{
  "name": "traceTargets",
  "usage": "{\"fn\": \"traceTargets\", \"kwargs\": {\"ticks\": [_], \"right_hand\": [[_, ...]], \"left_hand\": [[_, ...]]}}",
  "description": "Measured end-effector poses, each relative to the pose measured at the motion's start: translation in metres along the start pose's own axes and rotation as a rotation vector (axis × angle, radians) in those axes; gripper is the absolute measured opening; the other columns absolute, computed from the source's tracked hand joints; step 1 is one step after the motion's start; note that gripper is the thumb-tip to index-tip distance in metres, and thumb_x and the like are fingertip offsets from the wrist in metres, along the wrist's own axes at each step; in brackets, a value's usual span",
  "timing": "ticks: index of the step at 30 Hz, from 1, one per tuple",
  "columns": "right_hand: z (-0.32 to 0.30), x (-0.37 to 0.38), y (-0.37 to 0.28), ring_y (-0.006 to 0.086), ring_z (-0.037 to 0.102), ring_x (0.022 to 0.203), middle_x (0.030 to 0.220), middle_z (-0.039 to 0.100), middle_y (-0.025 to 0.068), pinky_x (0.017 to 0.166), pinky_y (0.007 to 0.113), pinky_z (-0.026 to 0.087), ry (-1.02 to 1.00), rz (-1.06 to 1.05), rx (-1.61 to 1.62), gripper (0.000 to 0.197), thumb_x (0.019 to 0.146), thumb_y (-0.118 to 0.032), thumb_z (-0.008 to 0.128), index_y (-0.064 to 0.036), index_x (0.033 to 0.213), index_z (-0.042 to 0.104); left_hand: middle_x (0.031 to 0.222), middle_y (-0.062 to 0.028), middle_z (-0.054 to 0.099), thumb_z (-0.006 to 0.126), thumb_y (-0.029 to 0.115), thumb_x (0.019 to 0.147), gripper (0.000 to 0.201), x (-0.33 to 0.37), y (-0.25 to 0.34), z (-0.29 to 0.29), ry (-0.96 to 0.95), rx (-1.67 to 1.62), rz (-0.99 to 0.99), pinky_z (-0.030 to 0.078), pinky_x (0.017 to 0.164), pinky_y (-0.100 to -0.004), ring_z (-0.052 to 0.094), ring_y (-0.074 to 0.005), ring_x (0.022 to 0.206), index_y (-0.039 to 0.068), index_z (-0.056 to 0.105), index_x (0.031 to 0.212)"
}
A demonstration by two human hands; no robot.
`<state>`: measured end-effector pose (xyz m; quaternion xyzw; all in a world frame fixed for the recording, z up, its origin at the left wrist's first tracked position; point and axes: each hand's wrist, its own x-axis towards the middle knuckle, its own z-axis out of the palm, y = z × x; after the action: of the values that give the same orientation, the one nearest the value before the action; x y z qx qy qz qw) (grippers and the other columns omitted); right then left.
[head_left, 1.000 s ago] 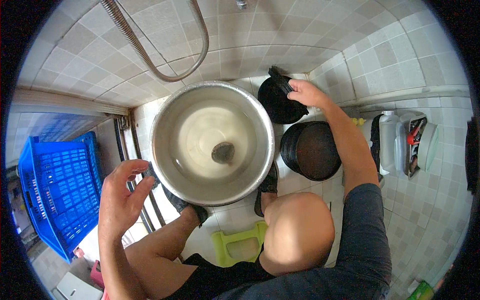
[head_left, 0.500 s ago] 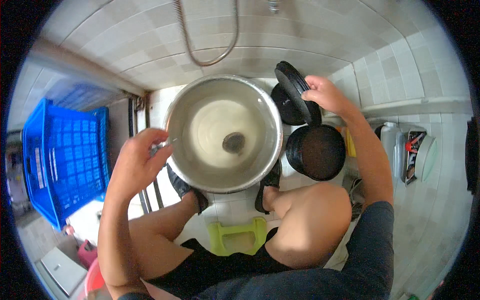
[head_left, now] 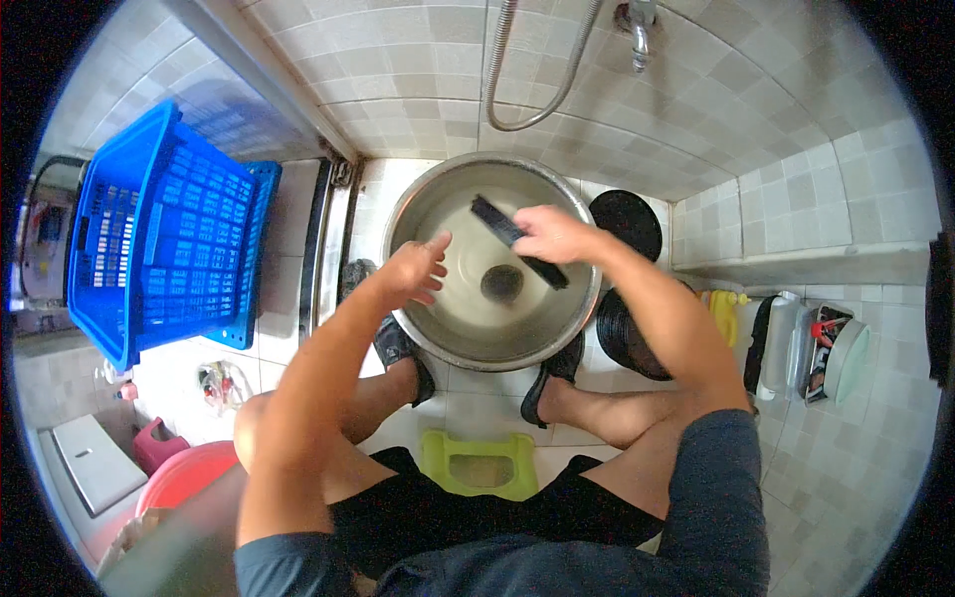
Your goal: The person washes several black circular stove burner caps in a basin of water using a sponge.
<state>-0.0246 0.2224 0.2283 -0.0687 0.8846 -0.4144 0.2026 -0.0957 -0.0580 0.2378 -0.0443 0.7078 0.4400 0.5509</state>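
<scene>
A wide metal basin (head_left: 418, 336) of cloudy water stands between my feet. Low in the water is a dark round thing (head_left: 501, 286), its kind unclear. My right hand (head_left: 552, 236) grips a stack of round black plates (head_left: 492, 221), turned nearly edge-on above the basin. My left hand (head_left: 415, 271) is over the basin's left side, fingers spread and nothing in them. A grey, mesh-like scourer (head_left: 355, 276) lies just outside the left rim. To the basin's right, one black round pile (head_left: 627, 224) lies at the back and another black stack (head_left: 637, 333) nearer, partly behind my right forearm.
A blue plastic crate (head_left: 189, 239) stands at the left. A metal shower hose (head_left: 532, 124) and a tap (head_left: 640, 40) hang on the tiled wall ahead. Bottles and a caddy (head_left: 828, 353) line the right side. A green stool (head_left: 479, 466) is beneath me.
My right hand has brought the black plates leftward from the pile beside the basin to above the water. My left hand has moved from outside the left rim to over the basin, fingers now spread.
</scene>
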Motion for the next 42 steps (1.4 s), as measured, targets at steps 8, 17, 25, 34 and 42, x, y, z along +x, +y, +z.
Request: {"fn": "traceTargets", "kwargs": {"ticks": [8, 17, 25, 34, 42], "right_hand": [[0.114, 0.040, 0.012, 0.0405, 0.070, 0.092, 0.092, 0.071, 0.0233, 0.078, 0.051, 0.055, -0.132, 0.022, -0.296, 0.019, 0.081, -0.014, 0.062, 0.0000, 0.093, 0.069], [0.161, 0.028, 0.073, 0.0354, 0.062, 0.081, 0.084, 0.063, 0.0140, 0.074, 0.045, 0.050, 0.919, 0.183, 0.035, 0.011, 0.087, -0.014, 0.068, -0.0058, 0.090, 0.061], [0.248, 0.012, 0.166, 0.0398, 0.055, 0.126, 0.131, 0.059, 0.0277, 0.107, 0.043, 0.043, 0.801, 0.833, 0.147, 0.057, 0.082, -0.010, 0.071, 0.0059, 0.133, 0.053], [0.237, 0.013, 0.154, 0.0448, 0.061, 0.118, 0.120, 0.065, 0.0306, 0.102, 0.047, 0.049, 0.216, 0.986, 0.213, 0.043, 0.079, -0.009, 0.067, 0.0058, 0.119, 0.065], [0.186, 0.023, 0.108, 0.0416, 0.065, 0.100, 0.104, 0.068, 0.0254, 0.093, 0.048, 0.050, 0.743, 0.718, 0.549, 0.029, 0.085, -0.018, 0.057, 0.0031, 0.102, 0.067]], "left_hand": [[0.107, -0.0190, 0.064, 0.070, 0.028, 0.090, 0.043, 0.121, -0.080, 0.060, 0.145, -0.953, 0.007, 0.058, 0.077, -0.0513, 0.066, -0.0336, 0.093, -0.004, 0.059, 0.116], [0.111, -0.0181, 0.057, 0.055, 0.004, 0.082, 0.031, 0.156, -0.126, 0.057, 0.380, -1.058, -0.120, 0.057, 0.082, -0.0548, 0.062, -0.0375, 0.097, -0.005, 0.052, 0.111], [0.121, -0.0188, 0.057, 0.055, 0.003, 0.082, 0.036, 0.182, -0.139, 0.065, 0.474, -1.077, -0.188, 0.051, 0.094, -0.0572, 0.058, -0.0398, 0.110, -0.006, 0.052, 0.117], [0.105, -0.0140, 0.058, 0.057, 0.002, 0.079, 0.035, 0.235, -0.183, 0.049, 0.443, -1.021, -0.187, 0.050, 0.083, -0.0527, 0.058, -0.0332, 0.095, 0.002, 0.057, 0.114], [0.081, -0.0133, 0.063, 0.055, 0.004, 0.079, 0.028, 0.273, -0.274, 0.000, 0.621, -0.081, 0.188, 0.047, 0.058, -0.0432, 0.057, -0.0265, 0.061, -0.007, 0.059, 0.105]]}}
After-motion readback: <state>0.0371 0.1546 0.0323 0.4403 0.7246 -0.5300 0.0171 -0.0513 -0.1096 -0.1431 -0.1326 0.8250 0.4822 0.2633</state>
